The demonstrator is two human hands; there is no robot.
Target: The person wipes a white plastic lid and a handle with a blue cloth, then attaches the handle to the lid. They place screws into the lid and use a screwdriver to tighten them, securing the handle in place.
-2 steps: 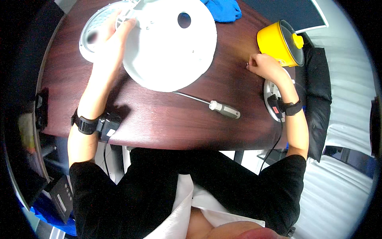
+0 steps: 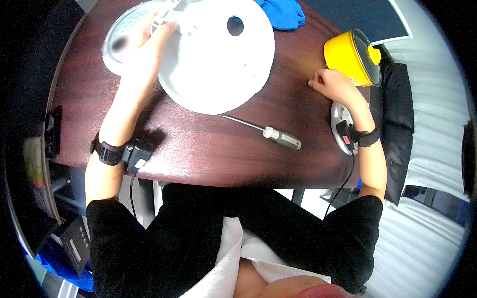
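Observation:
At the far left, my left hand [image 2: 141, 57] is closed around a small white plastic bracket [image 2: 160, 19] at the edge of a large round white plastic cover [image 2: 213, 74] with a dark round hole. Behind that hand is a smaller round white piece with a pattern of holes [image 2: 113, 37]. My right hand [image 2: 335, 85] is over the right side of the table, its fingertips pinched together; what they hold, if anything, is too small to make out. Just beyond that hand stands a yellow pot [image 2: 342, 55] with a dark lid. A screwdriver [image 2: 283, 137] lies with its shaft tip at the cover's near edge.
Under my right wrist sits a round silvery dish [image 2: 339, 111]. A blue cloth [image 2: 283, 14] lies at the back of the brown table [image 2: 208, 154]. Black padding [image 2: 397, 114] runs along the right side. Cables hang from both wrist straps.
The whole view has shifted slightly, so the things on the table appear a little lower and to the right. Both hands keep nearly the same pose.

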